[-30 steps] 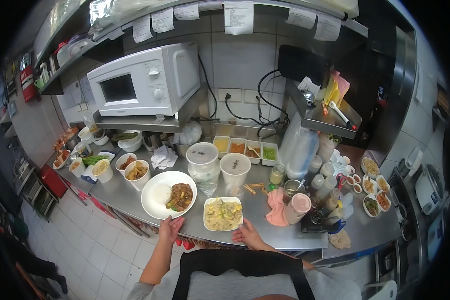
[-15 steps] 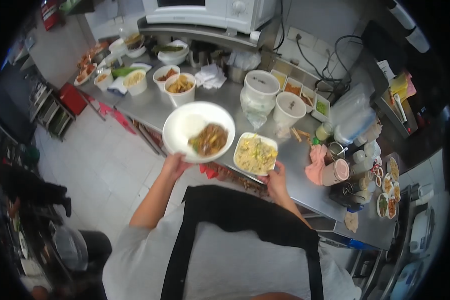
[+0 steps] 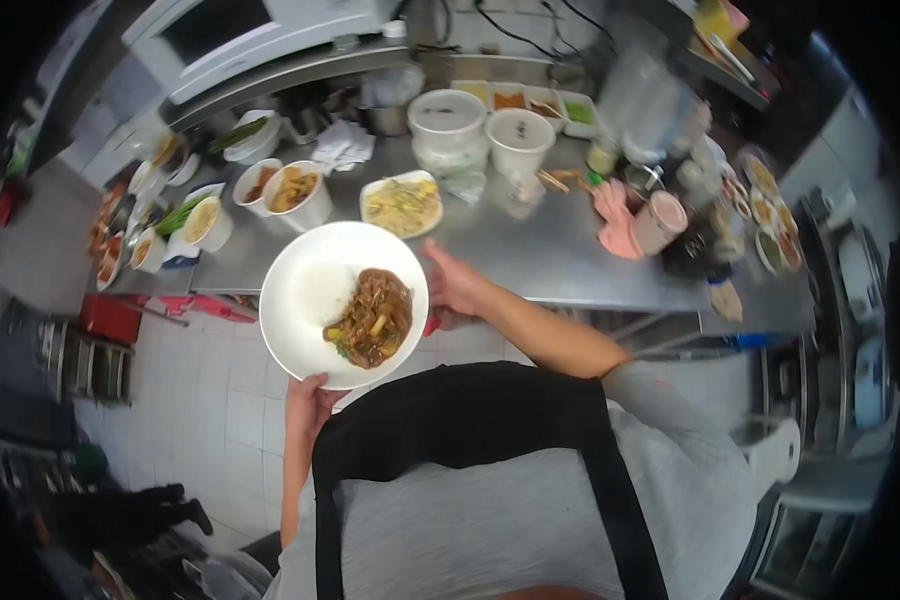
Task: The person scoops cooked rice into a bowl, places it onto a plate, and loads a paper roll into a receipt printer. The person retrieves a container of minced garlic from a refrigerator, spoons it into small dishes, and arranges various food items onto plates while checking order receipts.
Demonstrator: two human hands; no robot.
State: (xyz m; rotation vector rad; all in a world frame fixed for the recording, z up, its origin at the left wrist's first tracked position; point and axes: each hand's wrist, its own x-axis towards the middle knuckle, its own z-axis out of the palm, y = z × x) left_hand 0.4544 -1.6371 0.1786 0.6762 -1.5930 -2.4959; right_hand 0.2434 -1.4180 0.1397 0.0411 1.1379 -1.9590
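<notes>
My left hand (image 3: 315, 397) grips the lower rim of a large white plate (image 3: 288, 325), its thumb over the edge. The plate is held in front of the counter's near edge. On it lie a mound of white rice (image 3: 325, 290) and a brown saucy stir-fry (image 3: 375, 320) with pieces of green and yellow. Beside the plate's right rim is my right hand (image 3: 453, 282), open with thumb apart; its lower fingers are partly hidden. A squarish white dish (image 3: 367, 220) of pale yellow shredded food rests on the counter just beyond that hand.
Along the steel counter (image 3: 560, 265) stand white tubs of food (image 3: 305, 205), lidded containers (image 3: 520, 140), crumpled white paper (image 3: 343, 146) and a pink cloth (image 3: 618, 222). A microwave (image 3: 260, 40) sits on a shelf above. Another person's dark-clothed legs (image 3: 160, 510) show at lower left.
The squarish dish has gone from my right hand onto the counter. My right hand has let go and come to the large plate's right side. My view has shifted, and the plate appears lower left.
</notes>
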